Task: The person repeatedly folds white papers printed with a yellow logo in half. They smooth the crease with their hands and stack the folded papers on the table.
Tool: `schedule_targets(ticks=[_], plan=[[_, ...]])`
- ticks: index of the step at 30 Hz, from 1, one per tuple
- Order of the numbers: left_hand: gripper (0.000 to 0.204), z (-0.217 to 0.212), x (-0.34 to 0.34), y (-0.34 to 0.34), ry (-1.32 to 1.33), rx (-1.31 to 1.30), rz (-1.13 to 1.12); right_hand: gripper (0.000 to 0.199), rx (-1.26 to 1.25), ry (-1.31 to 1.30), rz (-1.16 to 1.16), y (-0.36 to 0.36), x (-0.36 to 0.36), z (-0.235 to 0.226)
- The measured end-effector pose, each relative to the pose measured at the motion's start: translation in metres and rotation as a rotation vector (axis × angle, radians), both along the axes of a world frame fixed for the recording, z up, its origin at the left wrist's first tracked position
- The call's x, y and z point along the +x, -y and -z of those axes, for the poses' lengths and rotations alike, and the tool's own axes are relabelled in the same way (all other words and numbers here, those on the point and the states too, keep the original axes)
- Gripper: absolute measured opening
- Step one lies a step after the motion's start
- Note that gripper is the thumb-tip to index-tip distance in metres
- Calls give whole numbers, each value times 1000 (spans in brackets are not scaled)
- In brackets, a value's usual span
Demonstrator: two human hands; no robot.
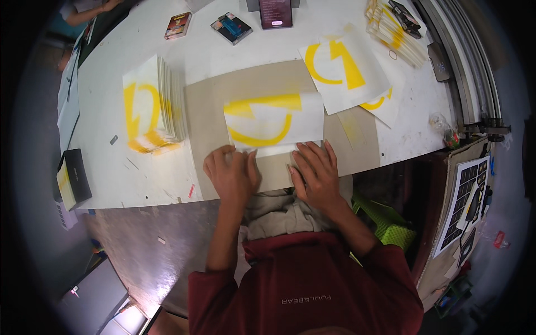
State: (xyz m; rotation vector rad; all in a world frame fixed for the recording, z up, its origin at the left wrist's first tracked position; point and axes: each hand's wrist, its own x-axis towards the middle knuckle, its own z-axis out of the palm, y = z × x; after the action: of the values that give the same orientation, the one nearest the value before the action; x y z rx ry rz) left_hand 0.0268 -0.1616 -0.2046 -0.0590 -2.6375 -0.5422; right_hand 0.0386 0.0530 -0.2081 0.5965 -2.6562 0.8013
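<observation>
The yellow-marked paper (276, 120) lies on a brown board (206, 123) by the surface's (128, 181) near edge, maybe for easy reach. The right hand (315, 172) spreads on its edge, perhaps steadying it; the left hand (231, 174) curls there, its grip too blurry to tell.

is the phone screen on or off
On: the phone screen is lit, showing lines of text and a bright oval below them.

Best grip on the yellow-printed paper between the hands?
Probably the near edge of the paper, from the wearer's side, one hand toward each end. It lies broadside on the brown board, its long edge facing the wearer, and the left hand and right hand have fingertips there.
</observation>
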Motion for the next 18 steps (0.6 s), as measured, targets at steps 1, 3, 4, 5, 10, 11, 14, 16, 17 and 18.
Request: schedule_targets(ticks=[1, 3, 4, 5, 10, 11, 14, 16, 17, 18], plan=[[13, 0, 5, 0, -2, -16, -4, 34, 8, 11, -2, 1, 1, 1], [16, 3, 6, 2, 6, -14, 65, 33, 39, -7, 12, 3, 0, 1], [17, 3, 7, 3, 8, -11, 97, 32, 57, -17, 17, 4, -2, 1], [20, 3, 7, 5, 38, -22, 110, 32, 67, -18, 17, 4, -4, 2], [37, -8, -2, 7, 129, -57, 122, 36, 166, -31, -21, 4, -37, 3], [40, -12, -5, 8, 122, -79, 137, 37, 179, -13, -30, 3, -41, 1], [48, -18, -12, 15, 149, -146, 183, 41, 208, 10, -69, -3, -51, -6], [52, -16, -15, 20, 233, -186, 219, 44, 220, -14, -106, -6, -57, -9], [53, -16, -18, 23, 247, -205, 245, 46, 228, -6, -137, -8, -60, -10], [56, -18, -21, 27, 262, -224, 272, 48, 236, 3, -168, -10, -64, -11]])
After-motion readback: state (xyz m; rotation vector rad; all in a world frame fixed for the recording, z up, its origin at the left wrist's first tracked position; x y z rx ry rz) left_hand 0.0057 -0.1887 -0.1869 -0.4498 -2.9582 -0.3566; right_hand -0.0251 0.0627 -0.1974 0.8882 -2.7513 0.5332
